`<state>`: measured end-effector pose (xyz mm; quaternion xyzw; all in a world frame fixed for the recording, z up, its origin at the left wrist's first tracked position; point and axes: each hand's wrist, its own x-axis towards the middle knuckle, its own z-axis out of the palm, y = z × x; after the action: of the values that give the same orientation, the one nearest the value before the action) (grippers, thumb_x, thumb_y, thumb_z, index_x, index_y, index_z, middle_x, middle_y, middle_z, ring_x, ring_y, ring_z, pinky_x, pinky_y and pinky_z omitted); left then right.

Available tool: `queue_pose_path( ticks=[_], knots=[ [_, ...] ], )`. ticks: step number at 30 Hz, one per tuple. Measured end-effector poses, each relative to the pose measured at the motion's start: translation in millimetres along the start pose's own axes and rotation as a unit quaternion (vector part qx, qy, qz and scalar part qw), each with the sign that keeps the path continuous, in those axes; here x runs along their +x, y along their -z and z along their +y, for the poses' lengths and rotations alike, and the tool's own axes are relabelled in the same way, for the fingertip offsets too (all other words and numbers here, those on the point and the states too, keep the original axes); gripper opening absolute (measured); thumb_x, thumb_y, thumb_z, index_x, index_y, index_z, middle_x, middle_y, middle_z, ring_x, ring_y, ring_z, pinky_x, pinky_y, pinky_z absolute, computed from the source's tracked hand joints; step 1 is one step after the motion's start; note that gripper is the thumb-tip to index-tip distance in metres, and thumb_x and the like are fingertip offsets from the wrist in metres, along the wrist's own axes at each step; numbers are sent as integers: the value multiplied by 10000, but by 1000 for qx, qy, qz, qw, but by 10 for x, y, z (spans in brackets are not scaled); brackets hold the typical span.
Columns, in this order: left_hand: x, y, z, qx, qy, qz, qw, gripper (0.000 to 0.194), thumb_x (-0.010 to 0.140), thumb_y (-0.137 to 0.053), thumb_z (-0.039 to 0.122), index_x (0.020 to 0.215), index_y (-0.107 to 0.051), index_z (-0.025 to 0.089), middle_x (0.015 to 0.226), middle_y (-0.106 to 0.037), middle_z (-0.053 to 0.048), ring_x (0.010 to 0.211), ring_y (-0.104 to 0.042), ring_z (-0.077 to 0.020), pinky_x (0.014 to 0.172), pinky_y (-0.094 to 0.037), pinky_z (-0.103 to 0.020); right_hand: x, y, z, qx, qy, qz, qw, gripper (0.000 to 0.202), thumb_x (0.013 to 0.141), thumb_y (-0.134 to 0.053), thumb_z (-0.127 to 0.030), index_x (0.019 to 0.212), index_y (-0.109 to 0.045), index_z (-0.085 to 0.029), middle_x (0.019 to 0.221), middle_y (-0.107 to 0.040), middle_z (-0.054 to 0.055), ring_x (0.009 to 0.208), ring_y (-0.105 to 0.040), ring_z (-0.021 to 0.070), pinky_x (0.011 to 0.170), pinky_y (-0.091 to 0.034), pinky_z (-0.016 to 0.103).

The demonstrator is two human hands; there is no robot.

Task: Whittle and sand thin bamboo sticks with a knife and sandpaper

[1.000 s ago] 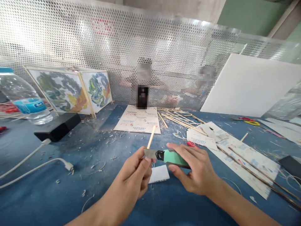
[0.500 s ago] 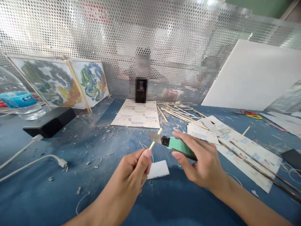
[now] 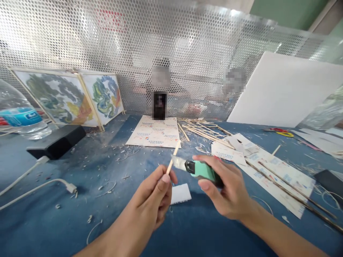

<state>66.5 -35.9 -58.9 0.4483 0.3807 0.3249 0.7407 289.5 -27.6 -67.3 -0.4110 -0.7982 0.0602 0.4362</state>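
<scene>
Between thumb and fingers, my left hand [image 3: 157, 194] pinches a thin pale wooden stick [image 3: 175, 150] that points up and away. My right hand [image 3: 227, 185] is closed around a green and black utility knife [image 3: 205, 170], its blade [image 3: 179, 163] out to the left. The blade's tip is at the stick, just above my left fingertips; whether it bites into the wood I cannot tell. Below the hands, a small white block-like piece [image 3: 181, 193] lies on the blue tabletop [image 3: 120, 221], partly hidden by my left hand.
Sandpaper sheets [image 3: 154, 137] and a pile of thin sticks [image 3: 206, 130] lie behind the hands. At left stand a water bottle [image 3: 23, 117], a black box [image 3: 57, 141] and dragon-painted panels [image 3: 104, 96]. Red-yellow scissors [image 3: 284, 132] and a white board [image 3: 278, 92] are at right.
The knife blade has moved down along the stick, closer to my left fingertips. The stick's tip has shifted slightly left, and the camera view has tilted a little.
</scene>
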Motion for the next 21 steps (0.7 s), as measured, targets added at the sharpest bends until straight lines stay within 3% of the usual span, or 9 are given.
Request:
queue_pose_path(
  ticks=[2, 4, 6, 10, 13, 15, 17, 21],
  knots=[
    [-24, -2, -9, 4, 20, -12, 1000, 271, 1021, -442, 482, 958, -543, 238, 705, -309, 64, 543, -193, -80, 461, -215, -162, -11, -25, -46, 98, -70, -16, 993, 407, 898, -627, -399, 1276, -566, -263, 798, -629, -11, 587, -518, 136, 553, -458, 279],
    [-47, 0, -33, 46, 22, -29, 998, 286, 1016, -444, 489, 976, -570, 235, 740, -367, 44, 596, -273, -93, 525, -294, -169, -6, -51, -56, 210, -161, -25, 964, 445, 871, -682, -416, 1277, -564, -279, 714, -534, -49, 524, -423, 108, 487, -406, 255],
    [-57, 9, -54, 125, 8, -41, 991, 330, 1009, -428, 528, 1013, -602, 248, 763, -402, 30, 646, -332, -112, 584, -347, -197, 5, -74, -45, 297, -220, -23, 929, 360, 868, -705, -402, 1187, -606, -267, 672, -474, -62, 502, -360, 92, 450, -352, 240],
    [-3, 42, -17, 304, -41, -8, 952, 351, 1006, -420, 531, 1017, -633, 252, 712, -422, 34, 636, -366, -132, 572, -334, -242, 24, -94, -18, 395, -242, -8, 886, 148, 915, -663, -362, 977, -643, -229, 660, -543, -41, 497, -363, 82, 443, -311, 233],
    [91, 93, 82, 359, -117, 60, 924, 251, 987, -518, 459, 973, -640, 240, 694, -516, 36, 633, -432, -124, 565, -339, -237, 54, -80, -13, 413, -248, 72, 873, 128, 921, -645, -340, 988, -617, -235, 747, -614, -26, 467, -381, 70, 427, -322, 229],
    [151, 139, 154, 294, -153, 93, 939, 175, 941, -627, 402, 949, -637, 227, 715, -583, 36, 636, -492, -112, 573, -383, -213, 80, -68, -9, 413, -254, 122, 866, 144, 921, -623, -353, 1002, -583, -241, 804, -630, -21, 430, -389, 62, 398, -317, 230],
    [195, 187, 215, 181, -181, 108, 961, 151, 893, -709, 341, 909, -642, 206, 730, -634, 28, 650, -552, -102, 597, -434, -187, 96, -64, 0, 413, -262, 136, 862, 160, 923, -592, -374, 1000, -554, -239, 818, -627, -20, 395, -385, 59, 377, -318, 239],
    [233, 261, 299, -40, -211, 144, 966, 102, 841, -775, 238, 846, -694, 176, 793, -702, 2, 726, -630, -89, 674, -505, -145, 60, -102, 14, 457, -247, 77, 851, 152, 945, -548, -385, 963, -528, -235, 758, -611, -35, 387, -392, 63, 381, -336, 241]
  ],
)
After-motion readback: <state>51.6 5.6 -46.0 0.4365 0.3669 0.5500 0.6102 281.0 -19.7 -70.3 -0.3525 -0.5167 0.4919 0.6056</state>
